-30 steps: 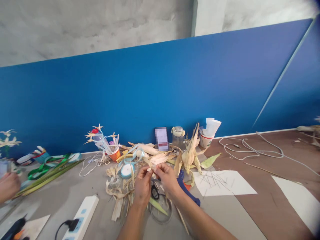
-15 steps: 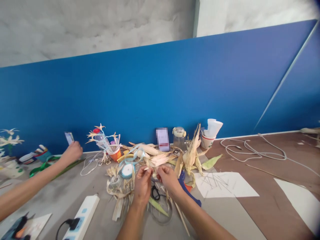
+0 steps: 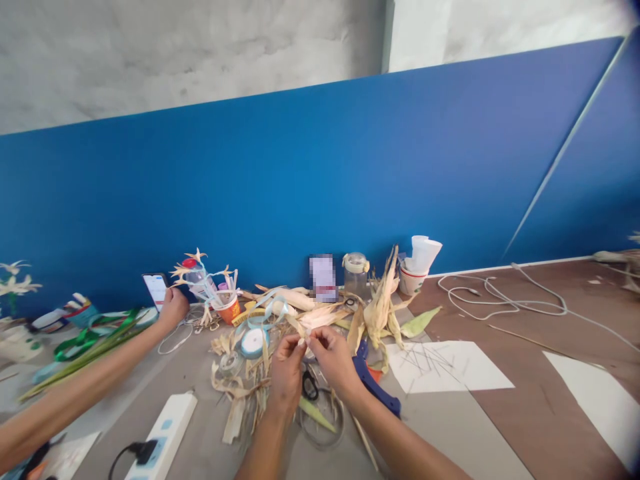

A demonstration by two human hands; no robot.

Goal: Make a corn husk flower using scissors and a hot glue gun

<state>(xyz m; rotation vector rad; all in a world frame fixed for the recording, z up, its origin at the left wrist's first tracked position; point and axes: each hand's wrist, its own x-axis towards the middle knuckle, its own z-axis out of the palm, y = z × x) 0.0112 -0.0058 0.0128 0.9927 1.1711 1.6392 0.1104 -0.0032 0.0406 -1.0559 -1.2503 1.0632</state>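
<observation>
My left hand (image 3: 289, 368) and my right hand (image 3: 331, 357) meet over the middle of the table, fingertips pinched together. Between them they grip a small pale strip of corn husk (image 3: 297, 325), its upper end sticking out above the fingers. Around the hands lie dried corn husks (image 3: 320, 317), a roll of light blue ribbon (image 3: 255, 341) and a clear tape roll (image 3: 230, 363). Black-handled scissors (image 3: 310, 385) lie beneath my wrists, beside a coil of wire (image 3: 325, 445). A dark blue tool handle (image 3: 377, 387) is partly hidden by my right arm.
At left a co-worker's hand (image 3: 175, 305) touches a phone (image 3: 156, 289). A power strip (image 3: 167, 433) lies in front. Husk flowers stand in an orange cup (image 3: 230, 312). A jar (image 3: 356, 273), paper cup (image 3: 413, 283), thin wires on white paper (image 3: 450, 367) and white cables (image 3: 525, 307) are rightward.
My fingertips have drawn closer together on the husk strip. The co-worker's hand has moved right, and the phone now leans against the blue panel.
</observation>
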